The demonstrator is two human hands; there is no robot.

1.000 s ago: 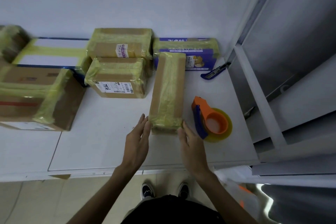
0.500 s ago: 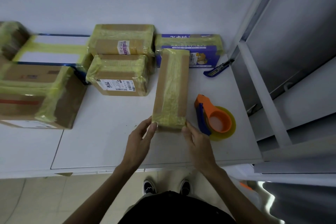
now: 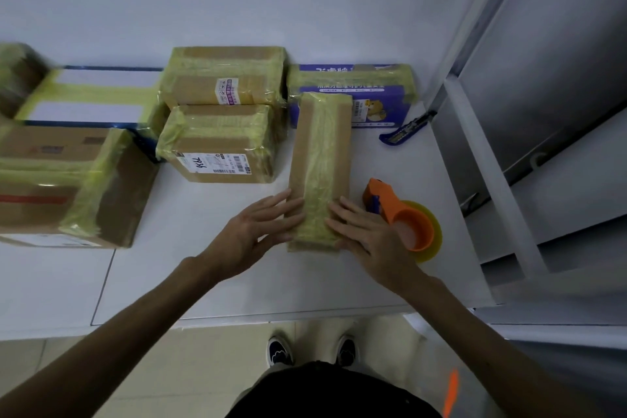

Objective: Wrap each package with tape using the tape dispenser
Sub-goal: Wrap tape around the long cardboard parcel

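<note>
a long narrow cardboard package [image 3: 320, 166] lies flat on the white table [image 3: 210, 265], and a wide band of yellowish tape runs along its top from the far end to the near end. both hands are at the near end of this package. the left hand [image 3: 256, 231] lies with flat, spread fingers against the left side of the package, and its fingertips [image 3: 288, 204] touch the cardboard edge. the right hand [image 3: 366, 236] is also flat and open, with the palm down at the right near corner of the package and the fingers resting on the tape band. neither hand is closed around the package; they press on it from both sides.

the orange tape dispenser [image 3: 400, 217] with its roll of yellowish tape stands on the table just right of the package, very near the right hand; if the hand touches it, i cannot tell.

a blue utility knife [image 3: 405, 131] lies on the table to the far right of the package. a purple box [image 3: 369, 95] with tape around it stands behind the far end of the package, touching it or almost. two taped cardboard boxes [image 3: 220, 132] are stacked just left of the package, and a bigger taped box [image 3: 64, 183] is further left of it.
</note>
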